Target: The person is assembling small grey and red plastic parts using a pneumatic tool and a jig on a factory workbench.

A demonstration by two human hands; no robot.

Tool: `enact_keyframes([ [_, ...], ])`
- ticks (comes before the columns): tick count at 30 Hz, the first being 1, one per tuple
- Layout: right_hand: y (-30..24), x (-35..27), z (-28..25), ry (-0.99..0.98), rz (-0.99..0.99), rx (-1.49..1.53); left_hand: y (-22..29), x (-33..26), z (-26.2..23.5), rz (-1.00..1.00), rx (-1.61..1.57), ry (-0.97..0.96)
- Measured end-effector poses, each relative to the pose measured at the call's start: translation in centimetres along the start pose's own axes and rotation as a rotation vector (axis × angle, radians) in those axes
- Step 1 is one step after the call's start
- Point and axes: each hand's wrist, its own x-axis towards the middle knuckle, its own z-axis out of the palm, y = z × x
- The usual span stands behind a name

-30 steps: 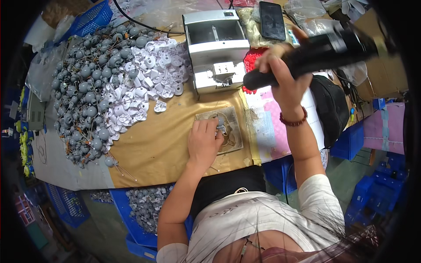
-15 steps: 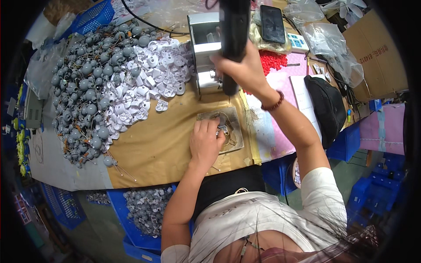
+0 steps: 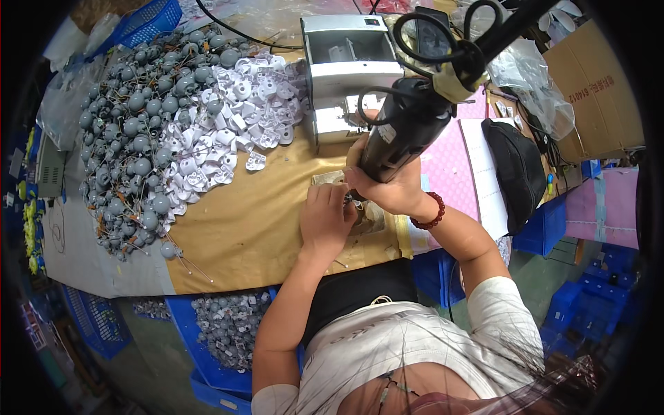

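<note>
My right hand (image 3: 395, 192) is wrapped round a black electric screwdriver (image 3: 404, 131), which tilts with its lower end toward my left hand. Beneath it sits a square, light-coloured fixture block (image 3: 373, 220) on the brown table cover. Over the block's left side, my left hand (image 3: 326, 216) has its fingers bent together on a small part. That part is mostly hidden by the fingers and the screwdriver's tip. Just beyond both hands stands a white-and-silver screw feeder (image 3: 356, 72) with an open top compartment.
Left of the feeder lie a heap of white plastic parts (image 3: 207, 152) and a pile of grey round parts with wires (image 3: 131, 145). A black pouch (image 3: 513, 173) rests on paper at the right, near a cardboard box (image 3: 595, 97). The screwdriver's cable (image 3: 515, 31) runs up right.
My right hand has brought the screwdriver down and nearer, from beside the feeder to over the fixture block. The left hand has stayed at the block.
</note>
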Motion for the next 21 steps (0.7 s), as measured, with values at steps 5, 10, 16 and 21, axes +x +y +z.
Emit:
enact_keyframes([
  [5,0.3,-0.4,-0.5,-0.078,-0.065,-0.056,-0.3,-0.1,0.2,0.004,-0.007,0.017],
  [10,1.1,-1.0,-0.8,-0.173,-0.102,-0.105,-0.8,-0.1,0.5,0.018,-0.034,0.017],
  [16,0.6,-1.7,-0.9,-0.278,-0.14,-0.126,-0.7,-0.4,-0.4,0.004,-0.147,-0.034],
  [21,0.6,-3.3,-0.7,-0.14,0.358,0.396,-0.7,0.2,-0.2,0.028,-0.113,-0.004],
])
